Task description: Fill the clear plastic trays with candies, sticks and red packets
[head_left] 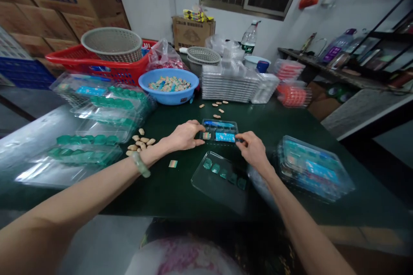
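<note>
A small clear plastic tray (211,129) lies on the dark green table between my hands. Inside it are a blue pen-like stick (219,124), a blue patterned rectangular piece (225,137) and a small striped square piece (207,135). My left hand (186,135), a pale green bangle (141,164) at its wrist, closes its fingers and thumb on the tray's left end, by the striped piece. At the opposite end, my right hand (252,148) pinches the tray's edge beside the patterned piece. Nearer me rests a clear lid (216,187) with green-tinted bumps.
Left are peanuts (142,142), a loose striped square (173,163) and trays with green wells (87,139). Filled packs (314,169) are stacked right. Behind stand a blue basin (168,98) of small pieces, stacked clear trays (230,84) and a red basket (112,68).
</note>
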`<action>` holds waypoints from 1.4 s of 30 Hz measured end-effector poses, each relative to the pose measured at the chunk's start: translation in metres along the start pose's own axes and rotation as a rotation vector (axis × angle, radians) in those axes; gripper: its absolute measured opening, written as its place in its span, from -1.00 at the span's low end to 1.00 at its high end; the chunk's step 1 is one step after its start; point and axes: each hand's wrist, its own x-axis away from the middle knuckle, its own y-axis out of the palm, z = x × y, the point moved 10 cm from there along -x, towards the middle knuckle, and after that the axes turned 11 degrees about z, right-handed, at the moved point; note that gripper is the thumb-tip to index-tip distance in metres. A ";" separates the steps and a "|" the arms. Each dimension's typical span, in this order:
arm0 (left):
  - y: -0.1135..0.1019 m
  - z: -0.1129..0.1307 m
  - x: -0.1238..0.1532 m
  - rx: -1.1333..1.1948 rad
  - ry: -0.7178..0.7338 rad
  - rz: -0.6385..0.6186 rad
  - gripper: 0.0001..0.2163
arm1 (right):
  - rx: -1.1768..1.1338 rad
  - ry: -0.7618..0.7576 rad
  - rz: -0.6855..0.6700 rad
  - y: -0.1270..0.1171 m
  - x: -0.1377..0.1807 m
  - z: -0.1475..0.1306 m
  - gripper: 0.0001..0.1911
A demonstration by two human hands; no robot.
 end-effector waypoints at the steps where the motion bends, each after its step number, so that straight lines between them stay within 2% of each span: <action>1: 0.006 0.002 -0.006 0.010 0.014 -0.017 -0.66 | 0.043 -0.046 -0.020 0.005 0.004 -0.004 -0.79; 4: 0.018 0.007 -0.014 0.035 0.046 -0.060 -0.77 | 0.189 -0.161 -0.066 0.017 0.009 -0.017 -0.78; 7: 0.024 0.008 -0.013 0.049 0.058 -0.073 -0.87 | 0.270 -0.207 -0.087 0.023 0.007 -0.025 -0.81; 10: 0.025 0.008 -0.009 0.066 0.062 -0.074 -0.89 | 0.218 -0.195 -0.087 0.019 0.008 -0.025 -0.83; 13: 0.025 0.007 -0.002 0.088 0.068 -0.081 -0.90 | 0.083 -0.131 -0.050 0.000 0.019 -0.022 -0.79; 17: 0.016 0.006 0.017 0.097 0.038 -0.041 -0.84 | -0.048 -0.114 -0.047 -0.032 0.059 -0.036 -0.78; 19: 0.003 0.006 0.032 0.105 0.003 0.040 -0.77 | -0.084 -0.179 -0.037 -0.046 0.087 -0.054 -0.73; 21: -0.010 0.010 0.049 0.150 -0.032 0.125 -0.76 | -0.066 -0.259 -0.058 -0.048 0.117 -0.072 -0.68; 23: -0.020 0.016 0.067 0.245 -0.077 0.188 -0.79 | 0.007 -0.284 -0.098 -0.041 0.141 -0.082 -0.70; 25: -0.024 0.021 0.086 0.364 -0.147 0.224 -0.81 | 0.076 -0.277 -0.118 -0.033 0.156 -0.087 -0.81; 28: -0.019 0.031 0.114 0.560 -0.278 0.185 -0.82 | 0.137 -0.320 -0.114 -0.028 0.167 -0.096 -0.96; 30: -0.007 0.039 0.134 0.702 -0.374 0.090 -0.81 | 0.159 -0.362 -0.108 -0.029 0.170 -0.102 -0.86; 33: 0.018 0.060 0.165 0.907 -0.484 -0.145 -0.78 | 0.124 -0.389 -0.080 -0.038 0.173 -0.107 -0.74; 35: 0.031 0.078 0.182 1.021 -0.497 -0.297 -0.77 | 0.081 -0.389 -0.020 -0.049 0.174 -0.109 -0.70; 37: 0.041 0.094 0.193 1.127 -0.484 -0.380 -0.78 | 0.044 -0.382 0.046 -0.059 0.175 -0.110 -0.72; 40: 0.051 0.105 0.198 1.406 -0.595 -0.324 -0.70 | 0.007 -0.386 0.105 -0.067 0.177 -0.119 -0.80; 42: 0.053 0.105 0.193 1.638 -0.703 -0.177 -0.56 | -0.003 -0.413 0.138 -0.070 0.176 -0.133 -0.83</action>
